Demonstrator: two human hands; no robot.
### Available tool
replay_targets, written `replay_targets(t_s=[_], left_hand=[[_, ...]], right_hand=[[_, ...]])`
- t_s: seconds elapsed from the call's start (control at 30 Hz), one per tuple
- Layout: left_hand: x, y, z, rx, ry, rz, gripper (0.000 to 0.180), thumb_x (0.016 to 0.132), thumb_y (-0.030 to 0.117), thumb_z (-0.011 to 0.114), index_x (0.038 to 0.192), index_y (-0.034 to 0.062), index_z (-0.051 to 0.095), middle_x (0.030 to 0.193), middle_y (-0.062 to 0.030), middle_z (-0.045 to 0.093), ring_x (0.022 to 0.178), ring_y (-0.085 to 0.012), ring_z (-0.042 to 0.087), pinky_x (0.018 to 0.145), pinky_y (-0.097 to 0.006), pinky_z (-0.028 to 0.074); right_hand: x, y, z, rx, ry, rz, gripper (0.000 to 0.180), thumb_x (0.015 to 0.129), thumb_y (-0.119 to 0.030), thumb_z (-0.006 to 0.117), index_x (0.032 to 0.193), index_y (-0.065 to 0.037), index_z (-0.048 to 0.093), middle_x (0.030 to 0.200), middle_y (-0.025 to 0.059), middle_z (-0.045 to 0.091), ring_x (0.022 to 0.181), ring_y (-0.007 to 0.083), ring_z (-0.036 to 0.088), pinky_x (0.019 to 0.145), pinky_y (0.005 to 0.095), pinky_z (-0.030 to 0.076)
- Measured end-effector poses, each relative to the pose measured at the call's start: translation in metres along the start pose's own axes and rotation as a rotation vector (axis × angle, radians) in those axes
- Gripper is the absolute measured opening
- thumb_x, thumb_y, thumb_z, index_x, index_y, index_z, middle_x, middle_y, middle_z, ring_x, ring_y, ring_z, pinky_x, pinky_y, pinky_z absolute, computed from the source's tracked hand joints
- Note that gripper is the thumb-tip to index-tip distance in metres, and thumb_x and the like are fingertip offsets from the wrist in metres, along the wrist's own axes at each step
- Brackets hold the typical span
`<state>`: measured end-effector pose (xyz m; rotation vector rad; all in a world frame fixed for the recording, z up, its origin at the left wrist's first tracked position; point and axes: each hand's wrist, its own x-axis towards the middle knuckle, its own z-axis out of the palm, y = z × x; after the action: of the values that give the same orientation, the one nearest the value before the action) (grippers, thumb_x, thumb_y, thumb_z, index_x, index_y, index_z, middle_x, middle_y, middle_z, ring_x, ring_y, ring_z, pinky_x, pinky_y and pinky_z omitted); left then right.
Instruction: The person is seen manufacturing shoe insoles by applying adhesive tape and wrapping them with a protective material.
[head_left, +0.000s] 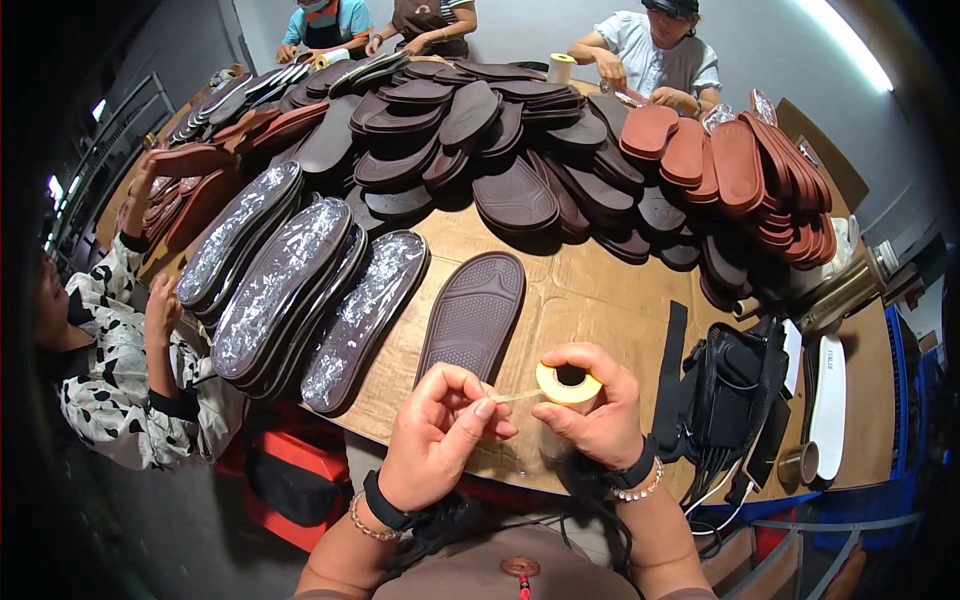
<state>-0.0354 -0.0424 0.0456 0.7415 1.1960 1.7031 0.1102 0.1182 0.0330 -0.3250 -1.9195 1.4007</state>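
My right hand (600,410) is closed around a small roll of clear wrapping film (585,388) with a yellowish edge and an open core. A thin strip (518,396) stretches from the roll to my left hand (445,432), where thumb and finger pinch its end. Just beyond my hands a dark brown shoe sole (474,310) lies flat on the cardboard-covered table (590,290), textured face up. My left fingers overlap its near end in the picture; I cannot tell whether they touch it.
Film-wrapped soles (285,275) are stacked at the left. A heap of dark soles (440,130) and reddish-brown ones (740,165) spans the back. Right are a black bag with cables (735,385) and a metal tube (850,285). Co-workers sit left (150,370) and stand behind the heap (655,60).
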Motion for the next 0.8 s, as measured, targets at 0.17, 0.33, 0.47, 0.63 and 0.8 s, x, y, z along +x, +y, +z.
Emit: replay_targets(t_s=[0.17,0.33,0.47,0.63,0.8], left_hand=[[-0.001,0.001,0.005,0.096,0.072,0.091,0.017,0.103,0.001,0.058,0.118,0.0007,0.051,0.113,-0.0105,0.064,0.102,-0.0154,0.068,0.089,-0.029,0.056],[0.006,0.005,-0.012,1.244,0.093,0.318,0.082,0.081,0.015,0.085,0.149,-0.0023,0.041,0.144,-0.0285,0.049,0.122,-0.0436,0.059,0.103,-0.047,0.05],[-0.005,-0.004,-0.017,1.577,0.001,0.011,0.112,0.072,0.044,0.091,0.157,0.0033,0.032,0.154,-0.0363,0.034,0.132,-0.052,0.049,0.108,-0.051,0.046],[-0.01,0.001,-0.032,1.557,-0.014,0.049,0.088,0.076,0.02,0.077,0.155,0.0058,0.04,0.153,-0.0392,0.036,0.129,-0.0522,0.053,0.107,-0.048,0.047],[-0.027,0.029,-0.057,1.052,0.017,0.011,0.075,0.075,0.012,0.062,0.148,0.0008,0.05,0.152,-0.0378,0.043,0.143,-0.0454,0.046,0.116,-0.042,0.039]], right_hand=[[-0.003,0.003,-0.001,-0.139,0.084,-0.12,0.044,0.076,-0.013,0.09,0.111,-0.001,0.067,0.101,0.0108,0.067,0.09,0.0223,0.066,0.081,0.0317,0.053],[-0.004,0.007,-0.005,-0.194,0.205,-0.108,0.039,0.077,-0.007,0.087,0.11,-0.002,0.067,0.098,0.0101,0.065,0.088,0.0217,0.065,0.081,0.0308,0.052],[-0.001,0.003,0.001,-0.131,0.212,-0.054,0.038,0.077,-0.004,0.084,0.11,-0.001,0.067,0.099,0.0095,0.065,0.089,0.0185,0.064,0.081,0.0296,0.052],[-0.001,0.004,0.0,-0.168,0.199,-0.057,0.035,0.081,-0.005,0.084,0.111,-0.001,0.066,0.098,0.0057,0.064,0.088,0.0139,0.063,0.081,0.0264,0.05],[-0.003,0.007,-0.002,-0.025,0.238,0.057,0.032,0.086,-0.005,0.081,0.113,-0.001,0.066,0.102,0.0017,0.065,0.091,0.0083,0.061,0.082,0.0233,0.05]])
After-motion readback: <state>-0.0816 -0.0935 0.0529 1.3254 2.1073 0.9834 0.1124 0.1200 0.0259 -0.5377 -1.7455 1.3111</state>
